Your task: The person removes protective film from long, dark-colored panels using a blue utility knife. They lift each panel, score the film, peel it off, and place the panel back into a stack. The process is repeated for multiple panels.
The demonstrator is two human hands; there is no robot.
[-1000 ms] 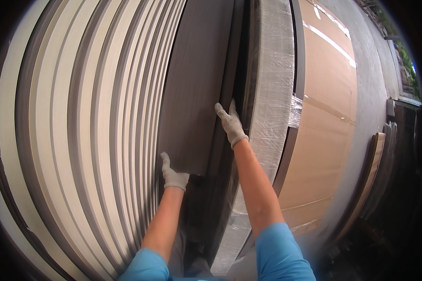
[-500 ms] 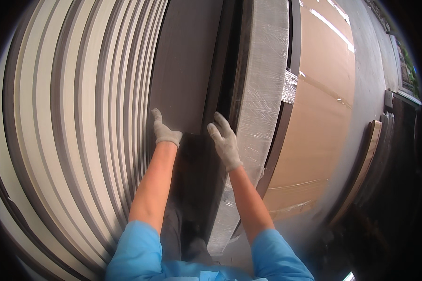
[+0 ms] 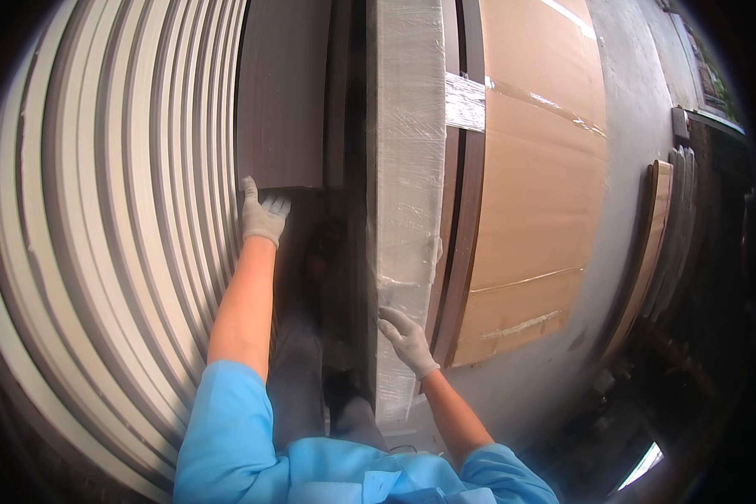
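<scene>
- Panel [image 3: 281, 92], long and flat, lies at 11 o'clock; its smooth, dull brown-grey face ends in a straight lower edge with a square corner.
- Left hand [image 3: 265, 217], in a pale glove, sits at 10 o'clock against that lower edge; the thumb stands apart, pointing up beside the corner, and the fingers are close together. How firmly they grip cannot be told.
- Right hand [image 3: 406, 340], gloved alike, is near 5 o'clock over the wrapped slab [image 3: 408, 151]; its fingers are loosely bent, pinching nothing, though contact cannot be told.
- That slab rises toward 12 o'clock, tall and narrow under creased, cloudy plastic film.
- Boards [image 3: 126, 185] stand in a row at 9 o'clock, cream edges alternating with grey-brown bands.
- Cardboard [image 3: 533, 210] at 2 o'clock is tan and flat, crossed by shiny tape.
</scene>
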